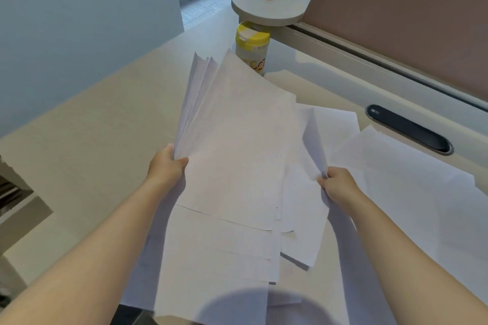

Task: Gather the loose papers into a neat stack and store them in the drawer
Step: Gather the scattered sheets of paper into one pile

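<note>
The left hand [169,163] is clamped on the left edge of a fanned sheaf [232,140] of white papers, raised and tilted above the counter [87,134]. The right hand [336,185] pinches a separate sheet [314,140] just beside the sheaf. More papers [412,187] lie loose on the counter beneath and to the right; a yellow-lidded canister [252,47] stands behind them.

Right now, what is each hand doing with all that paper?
Left hand: closed on the raised bundle of papers.
Right hand: closed, pinching a loose sheet.
</note>
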